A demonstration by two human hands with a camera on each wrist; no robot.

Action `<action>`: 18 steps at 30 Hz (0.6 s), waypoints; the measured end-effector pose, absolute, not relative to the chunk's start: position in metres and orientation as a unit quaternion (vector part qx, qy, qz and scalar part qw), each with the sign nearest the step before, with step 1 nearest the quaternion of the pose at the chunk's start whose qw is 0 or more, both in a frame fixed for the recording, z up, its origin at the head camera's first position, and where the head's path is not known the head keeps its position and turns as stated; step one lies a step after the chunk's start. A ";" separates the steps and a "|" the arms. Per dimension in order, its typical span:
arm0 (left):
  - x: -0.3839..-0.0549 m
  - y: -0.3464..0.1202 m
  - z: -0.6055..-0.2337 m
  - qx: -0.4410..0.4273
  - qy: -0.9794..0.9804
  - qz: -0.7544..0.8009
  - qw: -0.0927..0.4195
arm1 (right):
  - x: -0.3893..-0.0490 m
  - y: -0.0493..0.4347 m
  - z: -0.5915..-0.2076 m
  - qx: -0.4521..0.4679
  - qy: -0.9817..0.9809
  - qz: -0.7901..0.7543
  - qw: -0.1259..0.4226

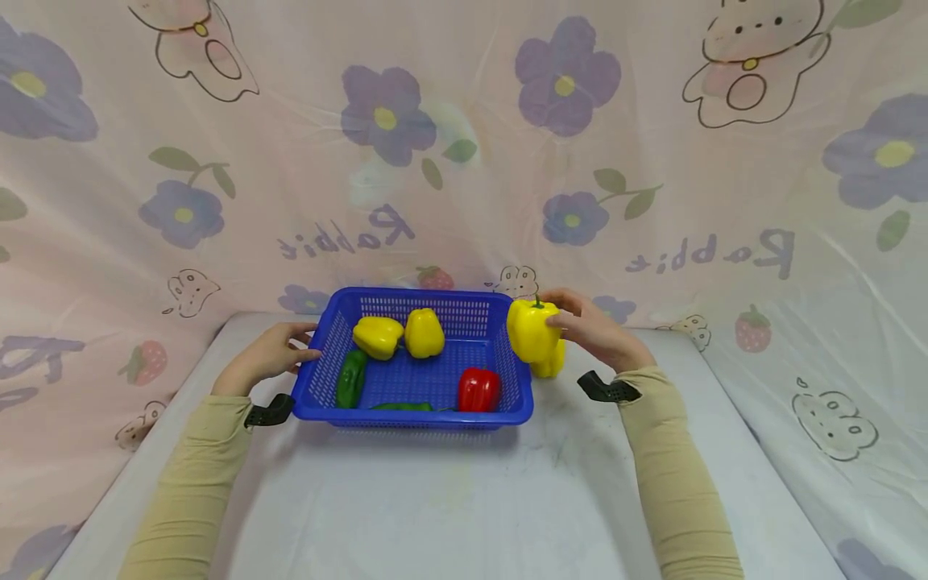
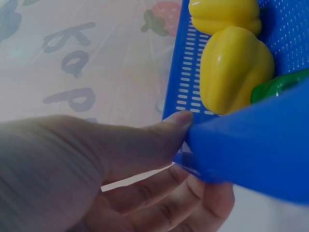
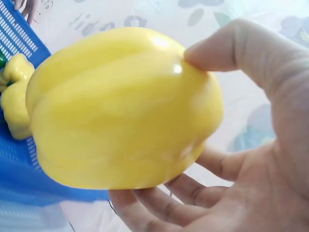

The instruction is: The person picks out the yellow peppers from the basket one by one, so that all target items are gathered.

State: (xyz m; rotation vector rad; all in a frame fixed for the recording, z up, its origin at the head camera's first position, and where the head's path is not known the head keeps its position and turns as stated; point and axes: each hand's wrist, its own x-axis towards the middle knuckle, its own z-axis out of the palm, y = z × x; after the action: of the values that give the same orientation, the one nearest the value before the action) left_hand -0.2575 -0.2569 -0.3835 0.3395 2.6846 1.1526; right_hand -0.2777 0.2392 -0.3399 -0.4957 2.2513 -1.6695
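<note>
At its left end, a blue plastic basket [image 1: 416,415] has its rim between the thumb and fingers of my left hand [image 1: 279,350]. In the left wrist view the thumb [image 2: 164,133] lies over the rim and the fingers curl below. My right hand [image 1: 590,326] holds a yellow bell pepper [image 1: 532,332], stem up, at the basket's right rim. The right wrist view shows the thumb on one side of this pepper [image 3: 125,111] and fingers on the other. Inside the basket lie a yellow pepper [image 1: 378,337], another yellow pepper [image 1: 424,333] and a red bell pepper [image 1: 478,391].
A dark green pepper [image 1: 351,379] lies along the basket's left side, and a long green vegetable [image 1: 402,407] is partly hidden by the front wall. Another yellow pepper [image 1: 553,364] stands just right of the basket, behind the held one. A patterned cloth [image 1: 464,201] hangs behind the white table [image 1: 449,499].
</note>
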 end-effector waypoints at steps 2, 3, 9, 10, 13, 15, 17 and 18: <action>-0.258 -0.257 -0.384 0.114 0.908 0.390 0.101 | -0.277 0.244 -0.341 -0.157 0.777 -0.593 0.145; -0.258 -0.257 -0.384 0.114 0.908 0.389 0.101 | -0.276 0.247 -0.341 -0.149 0.775 -0.597 0.143; -0.258 -0.258 -0.385 0.116 0.909 0.389 0.099 | -0.274 0.264 -0.345 -0.120 0.778 -0.604 0.129; -0.258 -0.258 -0.385 0.115 0.909 0.389 0.099 | -0.274 0.267 -0.346 -0.118 0.778 -0.603 0.127; -0.257 -0.258 -0.385 0.114 0.908 0.390 0.100 | -0.272 0.275 -0.350 -0.112 0.778 -0.606 0.124; -0.257 -0.258 -0.385 0.114 0.908 0.392 0.100 | -0.271 0.281 -0.353 -0.104 0.777 -0.609 0.121; -0.257 -0.257 -0.385 0.114 0.908 0.392 0.099 | -0.270 0.286 -0.356 -0.097 0.776 -0.612 0.117; -0.257 -0.257 -0.384 0.115 0.908 0.391 0.098 | -0.270 0.288 -0.358 -0.092 0.775 -0.614 0.115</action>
State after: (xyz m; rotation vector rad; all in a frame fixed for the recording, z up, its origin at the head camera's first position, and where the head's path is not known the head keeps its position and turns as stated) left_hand -0.2566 -0.2572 -0.3844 0.3393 2.6864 1.1569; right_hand -0.2699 0.2883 -0.3578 -0.2711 2.2724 -1.8005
